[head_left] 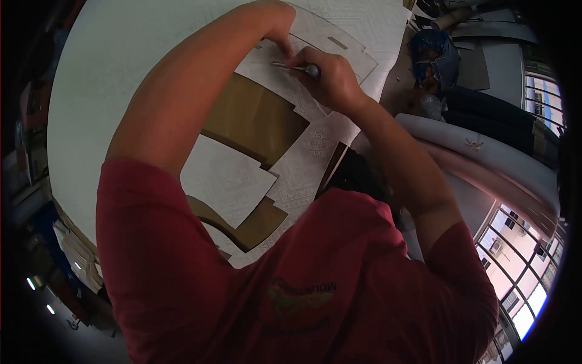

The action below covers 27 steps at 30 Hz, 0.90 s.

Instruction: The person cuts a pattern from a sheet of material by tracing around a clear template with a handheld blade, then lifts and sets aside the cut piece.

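Note:
My right hand (333,82) is closed around a slim metallic tool (312,71) with a rounded dark end; its thin tip points left, and its exact kind I cannot make out. Just above it, my left hand (280,24) bends down onto the work, one digit stretched toward the tool's tip; its other fingers are mostly hidden. Under and beside both hands lies a clear template (345,43) with small slots. It rests on white sheet material (303,158) with an embossed pattern. Brown areas (260,115) show where shapes are cut from the sheet, and a loose white piece (227,176) overlaps the brown.
The large white-covered table (85,109) stretches left and away from me. Beyond its right edge are a blue plastic bag (433,57), thick rolls of material (485,148) and barred windows (515,261). Folded cloth (76,258) is at the lower left.

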Available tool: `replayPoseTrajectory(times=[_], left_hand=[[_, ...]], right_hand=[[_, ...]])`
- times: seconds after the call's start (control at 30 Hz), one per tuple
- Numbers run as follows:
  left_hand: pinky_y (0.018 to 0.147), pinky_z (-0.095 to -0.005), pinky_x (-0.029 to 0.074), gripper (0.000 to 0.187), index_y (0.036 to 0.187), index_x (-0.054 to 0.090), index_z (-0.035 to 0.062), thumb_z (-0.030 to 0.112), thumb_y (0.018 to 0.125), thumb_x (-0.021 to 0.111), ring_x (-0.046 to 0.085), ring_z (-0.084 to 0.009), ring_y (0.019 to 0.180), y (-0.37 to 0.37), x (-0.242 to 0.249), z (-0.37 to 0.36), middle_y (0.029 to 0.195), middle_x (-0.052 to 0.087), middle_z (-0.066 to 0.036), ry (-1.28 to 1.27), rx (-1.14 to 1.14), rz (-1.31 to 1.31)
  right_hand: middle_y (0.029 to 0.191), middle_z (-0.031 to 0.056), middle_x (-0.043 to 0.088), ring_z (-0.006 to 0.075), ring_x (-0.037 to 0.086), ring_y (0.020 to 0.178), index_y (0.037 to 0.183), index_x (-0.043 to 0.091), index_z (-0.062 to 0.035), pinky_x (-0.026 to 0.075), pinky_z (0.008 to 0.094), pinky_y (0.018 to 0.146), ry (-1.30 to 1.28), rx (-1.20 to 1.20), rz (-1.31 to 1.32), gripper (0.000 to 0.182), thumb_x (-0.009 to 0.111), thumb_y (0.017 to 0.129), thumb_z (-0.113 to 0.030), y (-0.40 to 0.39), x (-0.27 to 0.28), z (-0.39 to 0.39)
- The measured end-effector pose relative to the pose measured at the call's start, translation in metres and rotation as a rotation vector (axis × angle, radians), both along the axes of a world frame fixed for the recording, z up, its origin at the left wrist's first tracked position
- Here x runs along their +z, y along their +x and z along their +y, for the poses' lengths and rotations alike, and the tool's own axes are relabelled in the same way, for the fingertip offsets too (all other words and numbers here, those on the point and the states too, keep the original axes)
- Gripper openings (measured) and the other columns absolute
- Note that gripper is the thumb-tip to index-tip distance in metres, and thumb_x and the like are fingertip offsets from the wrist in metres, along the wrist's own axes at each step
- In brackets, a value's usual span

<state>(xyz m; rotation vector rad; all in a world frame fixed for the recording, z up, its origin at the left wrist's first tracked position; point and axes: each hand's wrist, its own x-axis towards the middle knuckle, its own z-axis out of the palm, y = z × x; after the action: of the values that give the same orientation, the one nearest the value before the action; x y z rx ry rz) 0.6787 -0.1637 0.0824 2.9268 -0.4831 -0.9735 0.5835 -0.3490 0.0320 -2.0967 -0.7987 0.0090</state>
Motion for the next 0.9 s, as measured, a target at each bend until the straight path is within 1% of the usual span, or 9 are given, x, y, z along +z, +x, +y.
replayPoseTrajectory(times=[0.13, 0.23, 0.4, 0.47, 0.5, 0.57, 0.77, 0.83, 0.9], left_hand=[[0.057, -0.0432, 0.056, 0.044, 0.071, 0.069, -0.0043, 0.033, 0.062, 0.090, 0.071, -0.0289, 0.062, 0.013, -0.012, 0.009, 0.067, 0.069, -0.018, -0.016, -0.076, 0.046], [0.059, -0.0447, 0.056, 0.046, 0.078, 0.069, -0.0046, 0.034, 0.063, 0.090, 0.071, -0.0304, 0.062, 0.050, -0.102, 0.041, 0.072, 0.071, -0.020, -0.106, -0.185, -0.175], [0.060, -0.0457, 0.056, 0.063, 0.095, 0.069, -0.0051, 0.040, 0.061, 0.096, 0.072, -0.0318, 0.068, 0.017, -0.018, 0.012, 0.078, 0.072, -0.020, -0.075, -0.074, -0.035], [0.059, -0.0455, 0.056, 0.071, 0.101, 0.068, -0.0057, 0.043, 0.059, 0.098, 0.072, -0.0321, 0.071, 0.008, -0.004, 0.003, 0.080, 0.072, -0.020, -0.051, -0.059, 0.052], [0.068, -0.0467, 0.057, 0.068, 0.095, 0.072, -0.0052, 0.047, 0.059, 0.098, 0.073, -0.0334, 0.075, 0.005, 0.002, 0.003, 0.083, 0.074, -0.021, -0.077, -0.051, 0.028], [0.077, -0.0479, 0.058, 0.066, 0.090, 0.077, -0.0048, 0.050, 0.060, 0.098, 0.074, -0.0347, 0.079, 0.000, 0.002, 0.003, 0.086, 0.076, -0.022, -0.120, -0.041, 0.002], [0.080, -0.0481, 0.058, 0.069, 0.091, 0.076, -0.0041, 0.053, 0.059, 0.098, 0.074, -0.0348, 0.087, 0.005, -0.025, 0.012, 0.091, 0.076, -0.020, -0.125, -0.040, -0.092], [0.078, -0.0455, 0.057, 0.077, 0.108, 0.067, -0.0056, 0.044, 0.059, 0.100, 0.073, -0.0350, 0.090, -0.001, -0.016, 0.005, 0.105, 0.074, -0.022, -0.046, 0.037, -0.043], [0.081, -0.0456, 0.057, 0.077, 0.108, 0.066, -0.0047, 0.044, 0.060, 0.100, 0.072, -0.0337, 0.096, -0.012, -0.006, 0.001, 0.107, 0.074, -0.022, -0.020, 0.098, -0.065]], right_hand=[[0.095, 0.0098, 0.077, 0.0326, 0.074, 0.085, 0.103, 0.071, -0.0114, 0.058, 0.0427, 0.076, 0.002, 0.160, -0.007, 0.017, 0.077, 0.087, -0.010, 0.020, 0.000, 0.030], [0.095, 0.0105, 0.076, 0.0331, 0.074, 0.086, 0.104, 0.070, -0.0107, 0.058, 0.0430, 0.077, 0.107, 0.202, -0.048, 0.017, 0.076, 0.087, -0.010, 0.020, -0.006, 0.055], [0.089, 0.0129, 0.074, 0.0337, 0.074, 0.084, 0.104, 0.069, -0.0110, 0.058, 0.0443, 0.074, 0.201, 0.000, -0.203, 0.019, 0.074, 0.086, -0.009, -0.004, -0.029, 0.093], [0.088, 0.0139, 0.074, 0.0329, 0.074, 0.081, 0.106, 0.068, -0.0127, 0.058, 0.0439, 0.068, 0.137, -0.047, 0.023, 0.021, 0.073, 0.086, -0.007, -0.033, -0.020, 0.084], [0.088, 0.0139, 0.074, 0.0329, 0.074, 0.081, 0.106, 0.068, -0.0127, 0.058, 0.0439, 0.068, 0.132, -0.051, 0.016, 0.021, 0.073, 0.086, -0.007, -0.045, -0.017, 0.075], [0.093, 0.0130, 0.076, 0.0321, 0.074, 0.080, 0.108, 0.068, -0.0122, 0.058, 0.0422, 0.064, 0.318, 0.057, -0.038, 0.023, 0.074, 0.086, -0.006, -0.074, -0.015, 0.045], [0.098, 0.0117, 0.075, 0.0307, 0.074, 0.083, 0.108, 0.073, -0.0087, 0.059, 0.0395, 0.070, 0.160, 0.081, 0.134, 0.028, 0.074, 0.084, 0.004, -0.135, 0.009, -0.082], [0.098, 0.0126, 0.075, 0.0284, 0.074, 0.083, 0.109, 0.072, -0.0059, 0.058, 0.0361, 0.071, 0.078, 0.034, 0.074, 0.024, 0.073, 0.088, 0.005, -0.140, 0.019, -0.119], [0.099, 0.0135, 0.075, 0.0262, 0.075, 0.083, 0.109, 0.071, -0.0032, 0.058, 0.0326, 0.071, 0.008, -0.007, 0.014, 0.020, 0.072, 0.092, 0.005, -0.137, 0.024, -0.145]])
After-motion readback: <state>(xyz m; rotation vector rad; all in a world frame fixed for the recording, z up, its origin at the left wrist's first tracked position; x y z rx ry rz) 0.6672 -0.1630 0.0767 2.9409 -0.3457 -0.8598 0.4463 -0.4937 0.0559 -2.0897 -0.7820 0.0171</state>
